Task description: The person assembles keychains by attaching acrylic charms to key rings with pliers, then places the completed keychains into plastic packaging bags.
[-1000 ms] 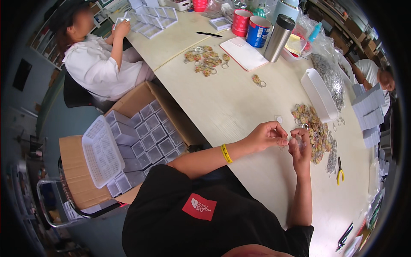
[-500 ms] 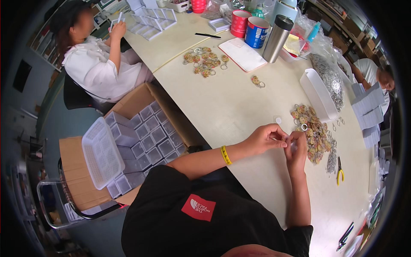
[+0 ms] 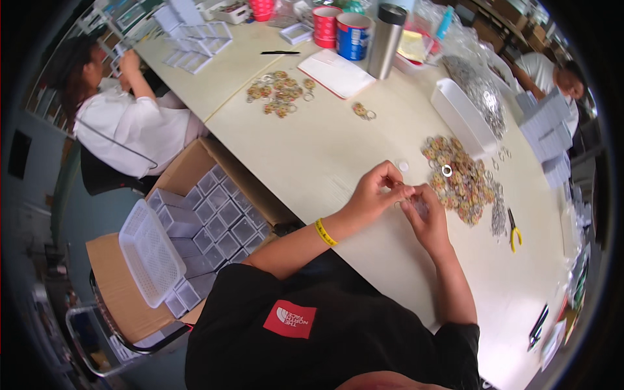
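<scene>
My left hand is closed in a pinch, its fingertips meeting those of my right hand above the table. A small clear, shiny piece shows in the fingers of my right hand. What my left fingers pinch is too small and blurred to name. Just beyond my hands lies a small round white disc. To their right spreads a heap of round yellowish charms, with a silver ring on top. Small metal chains or rings lie along the heap's right side.
Yellow-handled pliers lie at right. Beyond the heap stand a white tray and a bag of metal rings. Farther off are keychains, a notebook and a steel tumbler. An open carton of clear boxes stands left. A co-worker sits far left.
The whole view has shifted, so the table's things sit farther left and higher. My hands have turned slightly, and the clear piece in the right fingers shows more plainly.
</scene>
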Demonstrator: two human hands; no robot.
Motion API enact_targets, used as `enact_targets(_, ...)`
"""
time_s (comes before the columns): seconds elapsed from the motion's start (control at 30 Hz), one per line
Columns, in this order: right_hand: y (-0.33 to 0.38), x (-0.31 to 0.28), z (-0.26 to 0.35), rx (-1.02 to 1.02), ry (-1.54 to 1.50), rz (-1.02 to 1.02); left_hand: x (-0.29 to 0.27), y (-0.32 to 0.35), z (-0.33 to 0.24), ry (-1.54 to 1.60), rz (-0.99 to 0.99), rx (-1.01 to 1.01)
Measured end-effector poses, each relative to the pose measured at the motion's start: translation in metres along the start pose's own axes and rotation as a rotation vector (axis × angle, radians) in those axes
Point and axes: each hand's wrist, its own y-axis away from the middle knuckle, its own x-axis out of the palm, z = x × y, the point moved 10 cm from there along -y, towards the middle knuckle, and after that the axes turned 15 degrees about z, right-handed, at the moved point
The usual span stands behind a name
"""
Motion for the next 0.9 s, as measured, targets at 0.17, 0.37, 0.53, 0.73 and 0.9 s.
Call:
enact_targets(0.17, 0.009, 0.024, -0.045, 0.393, -0.960, 0.189, 0.008, -0.004, 0.001, 0.448, 0.043, -0.110)
enact_targets(0.37, 0.004, 0.028, -0.018, 0.319, -1.244, 0.233, 0.026, -0.010, -0.008, 0.392, 0.342, -0.084)
enact_targets(0.53, 0.011, 0.026, -0.022, 0.337, -1.284, 0.225, 0.032, -0.008, -0.012, 0.412, 0.329, -0.027)
enact_targets(0.73, 0.011, -0.047, 0.027, -0.092, -0.006, -0.213, 0.022, -0.004, -0.002, 0.484, 0.162, -0.084)
enact_targets(0.9, 0.014, -0.044, 0.028, -0.066, 0.064, -0.212, 0.024, -0.005, -0.001, 0.438, 0.165, -0.104)
